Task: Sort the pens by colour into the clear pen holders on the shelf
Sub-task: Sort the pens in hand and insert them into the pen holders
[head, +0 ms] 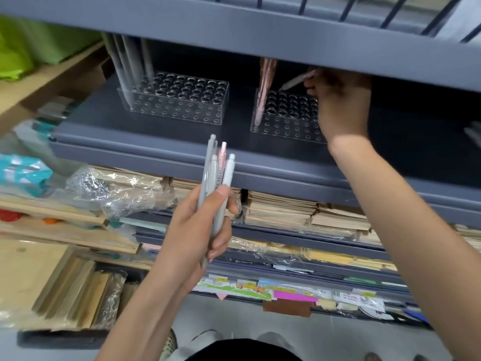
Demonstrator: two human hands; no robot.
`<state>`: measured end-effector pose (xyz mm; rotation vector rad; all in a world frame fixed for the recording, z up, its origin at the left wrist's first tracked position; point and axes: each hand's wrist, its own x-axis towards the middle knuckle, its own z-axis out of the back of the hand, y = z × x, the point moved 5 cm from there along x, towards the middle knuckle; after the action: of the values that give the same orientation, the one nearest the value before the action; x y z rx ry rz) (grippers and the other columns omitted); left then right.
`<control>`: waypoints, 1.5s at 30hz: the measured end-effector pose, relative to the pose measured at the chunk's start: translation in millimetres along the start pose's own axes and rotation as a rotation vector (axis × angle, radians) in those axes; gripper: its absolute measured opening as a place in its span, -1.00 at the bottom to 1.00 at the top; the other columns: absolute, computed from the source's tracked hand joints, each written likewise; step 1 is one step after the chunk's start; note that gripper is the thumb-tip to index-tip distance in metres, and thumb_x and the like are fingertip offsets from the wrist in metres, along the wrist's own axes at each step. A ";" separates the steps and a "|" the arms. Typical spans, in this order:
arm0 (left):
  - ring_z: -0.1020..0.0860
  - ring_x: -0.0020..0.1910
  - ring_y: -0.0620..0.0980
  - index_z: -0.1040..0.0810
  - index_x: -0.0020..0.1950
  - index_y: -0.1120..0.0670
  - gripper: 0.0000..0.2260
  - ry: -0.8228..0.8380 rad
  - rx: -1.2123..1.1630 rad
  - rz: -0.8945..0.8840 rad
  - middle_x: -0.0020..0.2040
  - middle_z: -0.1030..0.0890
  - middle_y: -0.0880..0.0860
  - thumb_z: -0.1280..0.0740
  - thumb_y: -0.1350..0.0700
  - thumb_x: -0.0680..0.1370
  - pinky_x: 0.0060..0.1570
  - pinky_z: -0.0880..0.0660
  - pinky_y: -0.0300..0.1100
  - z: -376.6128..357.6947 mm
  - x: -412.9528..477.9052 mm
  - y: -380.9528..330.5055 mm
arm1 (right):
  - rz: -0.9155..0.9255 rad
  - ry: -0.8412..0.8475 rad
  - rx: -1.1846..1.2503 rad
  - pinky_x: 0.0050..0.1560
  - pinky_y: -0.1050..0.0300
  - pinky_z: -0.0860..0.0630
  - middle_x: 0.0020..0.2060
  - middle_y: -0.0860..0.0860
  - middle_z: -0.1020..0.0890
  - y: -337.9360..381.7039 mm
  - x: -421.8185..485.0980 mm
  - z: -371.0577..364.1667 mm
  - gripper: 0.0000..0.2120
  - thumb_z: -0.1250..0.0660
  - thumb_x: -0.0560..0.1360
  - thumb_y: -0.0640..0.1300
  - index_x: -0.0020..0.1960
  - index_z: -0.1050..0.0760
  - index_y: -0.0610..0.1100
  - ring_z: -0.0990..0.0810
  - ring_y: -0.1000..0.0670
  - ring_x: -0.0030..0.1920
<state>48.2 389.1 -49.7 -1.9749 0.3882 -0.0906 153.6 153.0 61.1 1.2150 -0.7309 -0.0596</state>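
Two clear pen holders stand on the grey shelf (pixel 145 142). The left holder (pixel 179 100) has several grey pens (pixel 130 63) upright at its left end. The right holder (pixel 286 115) has pink pens (pixel 264 84) at its left end. My right hand (pixel 341 100) is under the upper shelf, above the right holder, gripping a pale pink pen (pixel 296 80) tilted tip-down toward the holes. My left hand (pixel 200 225) is in front of the shelf edge, holding a bunch of pens (pixel 218 173): three grey and one pink, pointing up.
The upper shelf's edge (pixel 260 35) hangs low over the holders. Stacks of brown notebooks (pixel 286 209) and wrapped packs fill the shelves below. A wooden rack (pixel 52 225) with packaged goods is to the left. Sticker sheets (pixel 286 293) line the lowest shelf.
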 end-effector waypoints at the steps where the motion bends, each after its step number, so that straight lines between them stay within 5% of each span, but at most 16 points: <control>1: -0.26 -0.61 -0.12 -0.57 -0.05 0.06 -0.80 -0.008 0.008 0.004 -0.23 -0.56 0.05 -0.33 -0.06 0.55 -0.67 -0.23 -0.32 1.0 -1.8 -0.1 | 0.022 0.033 -0.085 0.05 0.03 -0.59 -0.32 0.29 -0.65 1.6 2.0 -4.4 -0.58 -0.17 0.48 -0.29 -0.31 -0.61 0.14 -0.64 0.13 -0.17; 4: -0.26 -0.63 -0.11 -0.59 -0.11 0.06 -0.81 -0.043 0.043 0.015 -0.31 -0.55 0.03 -0.31 -0.03 0.57 -0.67 -0.23 -0.33 6.0 -7.5 -1.0 | 0.055 0.128 -0.246 0.09 0.17 -0.52 -0.35 0.42 -0.59 7.7 4.9 -18.0 -0.41 -0.15 0.57 -0.24 -0.34 -0.53 0.43 -0.59 0.20 -0.17; 7: -0.26 -0.65 -0.12 -0.59 -0.13 0.07 -0.79 -0.079 0.067 0.024 -0.46 -0.52 -0.03 -0.25 0.07 0.65 -0.68 -0.21 -0.34 13.2 -13.2 -3.0 | 0.083 0.198 -0.427 -0.09 0.42 -0.38 -0.24 0.31 -0.62 5.1 14.7 -31.0 -0.64 -0.17 0.61 -0.13 -0.21 -0.60 0.19 -0.55 0.19 -0.14; 9: -0.27 -0.66 -0.11 -0.59 -0.12 0.09 -0.79 -0.101 0.081 0.032 -0.47 -0.52 -0.03 -0.24 0.08 0.65 -0.68 -0.20 -0.35 19.4 -15.7 -5.2 | 0.073 0.248 -0.556 -0.08 0.31 -0.30 0.01 0.03 -0.64 0.5 20.2 -38.6 -0.78 -0.15 0.64 -0.05 0.10 -0.56 -0.04 -0.55 0.02 0.02; 11: -0.29 -0.66 -0.10 -0.61 -0.13 0.10 -0.79 -0.116 0.080 0.037 -0.44 -0.53 -0.02 -0.26 0.08 0.64 -0.68 -0.19 -0.35 26.5 -16.9 -8.0 | 0.028 0.296 -0.636 -0.05 0.26 -0.25 0.11 -0.07 -0.57 -3.9 22.3 -43.7 -0.73 -0.15 0.65 0.00 0.24 -0.47 -0.10 -0.52 -0.05 0.07; 19: -0.49 -0.59 -0.01 -0.61 -0.05 0.14 -0.75 -0.098 0.068 0.053 -0.26 -0.65 0.11 -0.42 -0.04 0.45 -0.68 -0.28 -0.34 49.6 -20.4 -20.1 | -0.142 0.335 -0.751 -0.06 0.16 -0.35 0.18 -0.13 -0.57 -7.0 21.1 -46.9 -0.65 -0.13 0.63 0.11 0.34 -0.41 -0.02 -0.55 -0.10 0.02; 23: -0.53 -0.54 0.01 -0.57 0.00 0.12 -0.74 -0.098 0.041 0.038 -0.14 -0.69 0.18 -0.42 -0.03 0.45 -0.67 -0.34 -0.30 59.6 -17.6 -27.6 | -0.168 0.223 -0.664 0.10 0.25 -0.38 0.18 -0.03 -0.62 -1.3 8.9 -35.4 -0.76 -0.23 0.59 -0.04 0.20 -0.57 -0.03 -0.56 -0.06 0.17; 25: -0.54 -0.54 0.01 -0.62 -0.04 0.04 -0.83 -0.082 0.035 0.034 -0.12 -0.70 0.19 -0.43 -0.02 0.46 -0.66 -0.35 -0.29 64.0 -15.9 -30.8 | -0.113 0.073 -0.496 0.09 0.18 -0.50 0.01 -0.07 -0.69 9.9 -2.6 -28.5 -0.79 -0.21 0.54 -0.23 -0.04 -0.62 -0.05 -0.63 0.00 0.03; 27: -0.55 -0.53 0.00 -0.65 -0.13 -0.03 -0.91 -0.055 0.039 0.033 -0.12 -0.70 0.18 -0.44 -0.02 0.45 -0.65 -0.37 -0.29 67.2 -13.8 -33.6 | -0.140 -0.012 -0.185 -0.25 0.26 -0.52 -0.25 -0.02 -0.67 21.1 -25.8 -27.4 -0.70 -0.18 0.50 -0.36 -0.18 -0.55 -0.02 -0.62 0.16 -0.29; 29: -0.56 -0.52 -0.01 -0.65 -0.19 -0.04 -0.92 -0.029 0.039 0.039 -0.11 -0.71 0.18 -0.46 -0.02 0.42 -0.63 -0.39 -0.28 69.1 -11.1 -36.2 | -0.130 0.012 -0.081 -0.42 0.35 -0.40 -0.39 0.07 -0.63 31.4 -58.9 -32.6 -0.73 -0.23 0.49 -0.35 -0.17 -0.56 -0.01 -0.52 0.23 -0.45; 36: -0.59 -0.50 0.03 -0.56 -0.08 0.11 -0.74 0.026 0.046 0.041 -0.11 -0.71 0.20 -0.53 0.00 0.40 -0.61 -0.42 -0.25 75.3 -1.8 -38.5 | -0.200 0.440 0.008 -0.35 0.39 -0.43 -0.33 0.09 -0.67 49.4 -144.6 -82.6 -0.95 -0.45 0.48 -0.11 -0.12 -0.67 -0.09 -0.54 0.23 -0.38; 45: -0.45 -0.59 -0.03 -0.57 0.03 0.07 -0.73 0.064 0.085 0.088 -0.08 -0.71 0.18 -0.39 -0.10 0.49 -0.64 -0.30 -0.32 106.0 -3.5 -46.1 | -0.271 0.247 0.264 -0.22 0.18 -0.55 -0.25 -0.07 -0.66 49.9 -158.7 -107.0 -0.88 -0.29 0.58 -0.23 0.03 -0.60 -0.19 -0.60 0.00 -0.29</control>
<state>80.6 500.1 -53.1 -1.8722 0.5047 -0.1127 72.0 326.4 11.9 1.5380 -0.3621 -0.0362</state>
